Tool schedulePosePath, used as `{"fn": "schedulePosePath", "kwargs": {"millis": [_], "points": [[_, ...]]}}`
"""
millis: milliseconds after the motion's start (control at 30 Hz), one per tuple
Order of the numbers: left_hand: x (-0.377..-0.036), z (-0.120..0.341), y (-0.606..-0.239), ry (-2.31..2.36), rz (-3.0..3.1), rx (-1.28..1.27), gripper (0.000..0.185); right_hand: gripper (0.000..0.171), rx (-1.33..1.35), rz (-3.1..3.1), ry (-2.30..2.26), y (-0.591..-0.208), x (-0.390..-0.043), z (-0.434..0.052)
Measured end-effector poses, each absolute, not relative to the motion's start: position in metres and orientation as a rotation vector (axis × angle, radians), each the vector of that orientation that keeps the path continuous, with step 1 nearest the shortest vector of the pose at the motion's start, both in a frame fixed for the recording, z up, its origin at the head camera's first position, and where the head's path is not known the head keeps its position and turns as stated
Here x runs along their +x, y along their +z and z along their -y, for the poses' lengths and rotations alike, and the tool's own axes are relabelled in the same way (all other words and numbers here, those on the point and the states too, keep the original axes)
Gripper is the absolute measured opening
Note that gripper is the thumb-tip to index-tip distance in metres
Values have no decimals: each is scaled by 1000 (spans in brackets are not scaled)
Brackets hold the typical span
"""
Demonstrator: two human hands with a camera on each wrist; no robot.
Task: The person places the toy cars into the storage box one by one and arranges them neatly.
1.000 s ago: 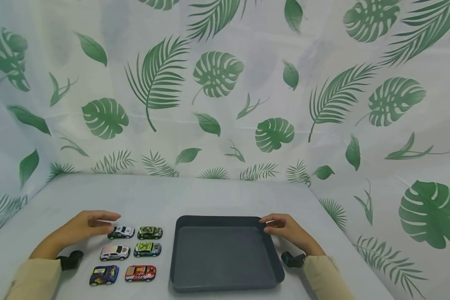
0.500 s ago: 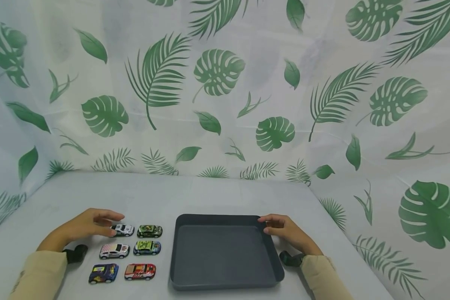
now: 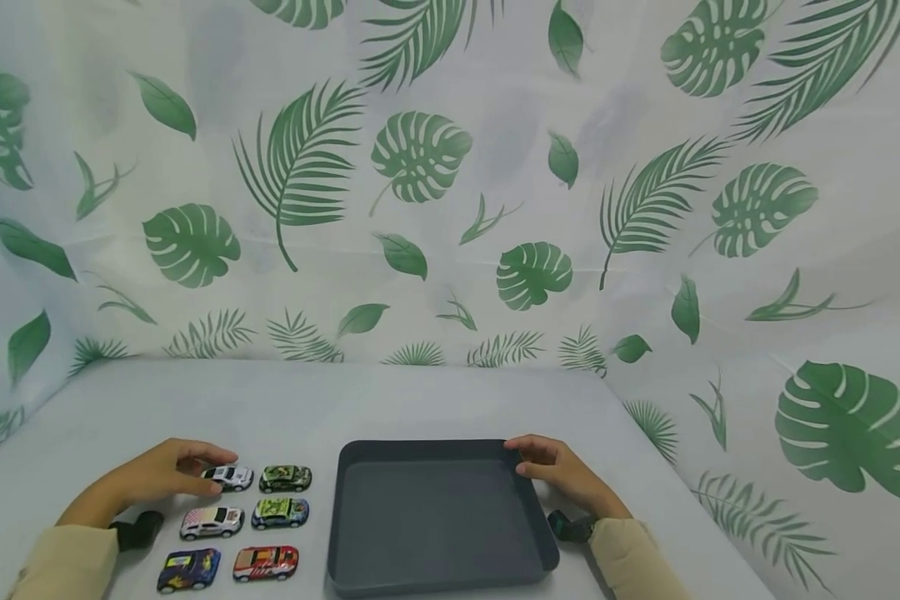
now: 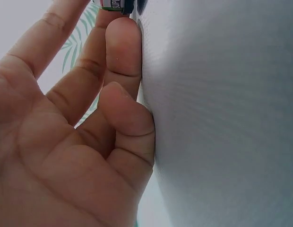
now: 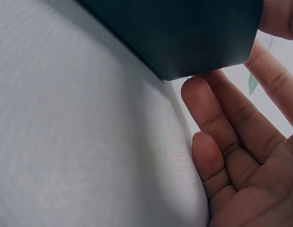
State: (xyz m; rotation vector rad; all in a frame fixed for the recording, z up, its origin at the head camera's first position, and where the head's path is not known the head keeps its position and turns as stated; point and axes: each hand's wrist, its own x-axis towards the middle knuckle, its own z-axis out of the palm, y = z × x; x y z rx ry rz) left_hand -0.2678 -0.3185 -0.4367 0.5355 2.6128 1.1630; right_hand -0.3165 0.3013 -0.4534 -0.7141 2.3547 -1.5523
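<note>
In the head view my left hand (image 3: 153, 477) pinches a white toy car (image 3: 229, 477) at the back left, thumb on its near side and fingers behind. A corner of that car (image 4: 111, 4) shows at the top of the left wrist view, with the ring and little fingers curled below it. My right hand (image 3: 566, 471) grips the dark grey tray (image 3: 442, 575) at its back right corner. The right wrist view has the tray's outer wall (image 5: 184, 33) between thumb and fingers, the lower fingers curled beneath the corner.
Left of the tray lie several more toy cars: a camouflage one (image 3: 286, 478), a green-yellow one (image 3: 280, 512), a pink-white one (image 3: 212, 522), a red one (image 3: 266, 563) and a dark blue one (image 3: 188, 570). A leaf-print curtain (image 3: 450, 208) hangs behind the white table (image 3: 390, 396).
My left hand has moved in over the white toy car, thumb now at its near side. The right hand stays at the tray corner. The head view has shifted slightly.
</note>
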Motion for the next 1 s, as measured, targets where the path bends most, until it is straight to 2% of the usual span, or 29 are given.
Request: {"fn": "schedulePosePath", "kwargs": {"millis": [167,433,1000], "points": [[-265,318,-437,1147,-2620,562,48,44,-681,-2385,-1558,-456,-315,-297],[-264,309,-439,1137,-2663,469,43,44,-675,-2398,-1567,-454,-312,-298],[-263,310,-436,1171,-2668,414,48,43,-714,-2395,-1577,-456,-311,-299]]}}
